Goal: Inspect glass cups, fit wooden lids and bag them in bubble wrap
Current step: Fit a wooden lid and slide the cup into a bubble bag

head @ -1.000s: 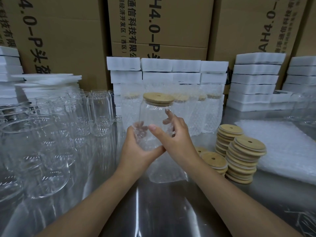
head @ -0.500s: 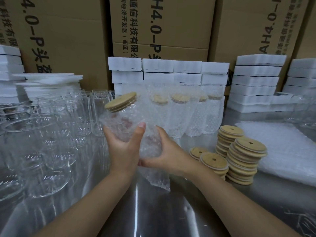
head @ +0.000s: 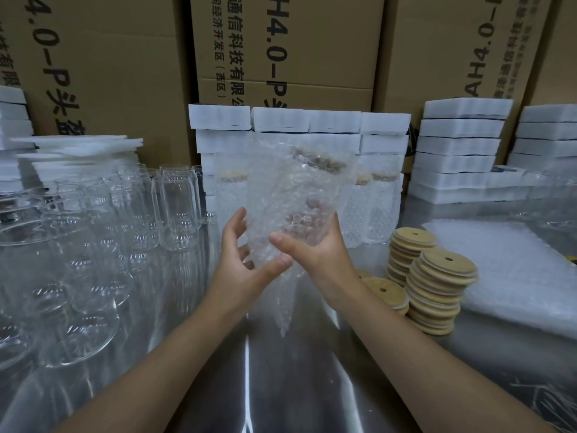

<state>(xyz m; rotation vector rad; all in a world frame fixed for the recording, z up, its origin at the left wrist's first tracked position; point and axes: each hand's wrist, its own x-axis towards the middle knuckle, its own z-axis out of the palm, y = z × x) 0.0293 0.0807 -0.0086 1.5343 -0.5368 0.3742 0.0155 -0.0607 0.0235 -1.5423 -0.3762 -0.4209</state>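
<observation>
Cup point(head: 299, 210) now inside bag point(head: 282, 310), above table point(head: 281, 389)

Surface: steel table point(head: 312, 385), shiny, with a bright streak of reflected light down its middle.
Left: cups point(head: 178, 207) of clear glass, upright and crowded together.
Back middle: bagged cups point(head: 379, 210) standing in a row, lids on, against foam blocks point(head: 459, 151).
Right: lids point(head: 437, 292) of wood in leaning stacks, each with a hole.
Far right: bubble wrap point(head: 515, 270) in a flat pile, just beside the lids.
</observation>
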